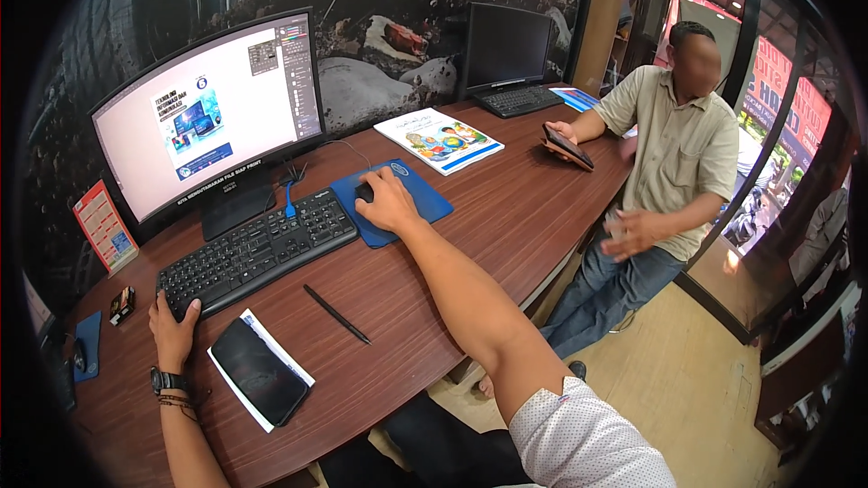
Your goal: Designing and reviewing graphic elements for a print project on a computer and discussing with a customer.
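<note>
From my remote post I see the right hand (pixel 391 203) curled over the black mouse (pixel 363 192), which sits on the blue mouse pad (pixel 423 185) just right of the keyboard (pixel 262 248). I log the left hand (pixel 172 333) as loosely open, thumb apart, grasping nothing, resting at the keyboard's left end, near a dark phone (pixel 259 369).

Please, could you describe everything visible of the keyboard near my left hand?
The keyboard is long, black and plastic-looking, with rows of keys and a number pad at its right end. It lies on the desk before the lit monitor. The left hand touches its left end; a blue plug overlaps its far edge, contact unclear.
</note>
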